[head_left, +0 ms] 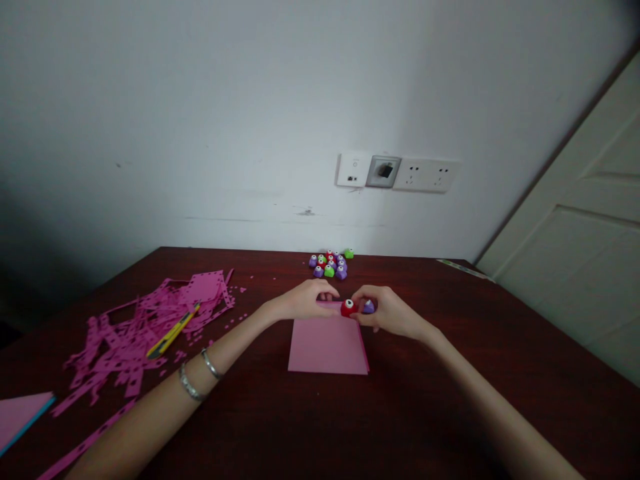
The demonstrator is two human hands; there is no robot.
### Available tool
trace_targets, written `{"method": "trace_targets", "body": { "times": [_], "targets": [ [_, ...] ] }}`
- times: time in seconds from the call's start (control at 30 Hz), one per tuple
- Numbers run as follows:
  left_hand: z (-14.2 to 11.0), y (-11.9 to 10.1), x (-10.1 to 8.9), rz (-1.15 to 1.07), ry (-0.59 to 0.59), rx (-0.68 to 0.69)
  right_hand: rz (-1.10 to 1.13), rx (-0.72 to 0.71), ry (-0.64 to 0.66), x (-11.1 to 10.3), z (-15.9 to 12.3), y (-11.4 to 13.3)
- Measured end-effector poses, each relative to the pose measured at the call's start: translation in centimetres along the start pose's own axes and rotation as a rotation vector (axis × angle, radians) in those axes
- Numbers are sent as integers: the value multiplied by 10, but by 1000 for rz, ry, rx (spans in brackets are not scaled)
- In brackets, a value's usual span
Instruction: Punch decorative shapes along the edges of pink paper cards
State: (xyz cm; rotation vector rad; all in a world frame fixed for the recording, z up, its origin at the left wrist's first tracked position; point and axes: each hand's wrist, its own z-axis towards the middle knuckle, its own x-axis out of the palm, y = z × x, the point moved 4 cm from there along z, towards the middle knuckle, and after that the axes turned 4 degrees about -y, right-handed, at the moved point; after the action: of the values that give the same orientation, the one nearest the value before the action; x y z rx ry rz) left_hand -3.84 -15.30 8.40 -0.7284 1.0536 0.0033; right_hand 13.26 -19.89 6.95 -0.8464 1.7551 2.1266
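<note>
A square of pink paper (pixel 327 347), apparently with another sheet under it, lies on the dark table. My left hand (pixel 313 298) is at its far edge, fingers bent and closed on the paper. My right hand (pixel 387 311) pinches a small red craft punch (pixel 348 307) at the far right corner of the sheet. Beneath that hand's curled fingers shows a purple craft punch (pixel 369 307); whether the fingers touch it I cannot tell. Farther back, several small purple, red and green craft punches (pixel 330 264) stand in a cluster.
On the left, a heap of punched pink paper strips (pixel 115 347) spreads out, with a yellow utility knife (pixel 173 333) on it. Tiny pink scraps lie nearby. A paper stack (pixel 23 417) sits at the near left edge. Behind the table (pixel 450 373) rises a wall with sockets (pixel 425 175).
</note>
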Motion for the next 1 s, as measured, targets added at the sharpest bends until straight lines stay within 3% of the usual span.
{"method": "trace_targets", "body": {
  "times": [0.1,0.27,0.5,0.77,1.0],
  "targets": [
    [-5,23,-4,138,-26,-97,72,89,8,-11,-2,-14],
    [-14,51,4,322,67,-211,129,211,34,-27,-5,-39],
    [-14,59,8,317,108,-248,113,288,76,-28,-5,-52],
    [-13,61,9,264,112,-266,106,288,70,-26,-6,-48],
    [-13,70,11,268,96,-363,119,302,75,-24,-6,-49]
  ]
}}
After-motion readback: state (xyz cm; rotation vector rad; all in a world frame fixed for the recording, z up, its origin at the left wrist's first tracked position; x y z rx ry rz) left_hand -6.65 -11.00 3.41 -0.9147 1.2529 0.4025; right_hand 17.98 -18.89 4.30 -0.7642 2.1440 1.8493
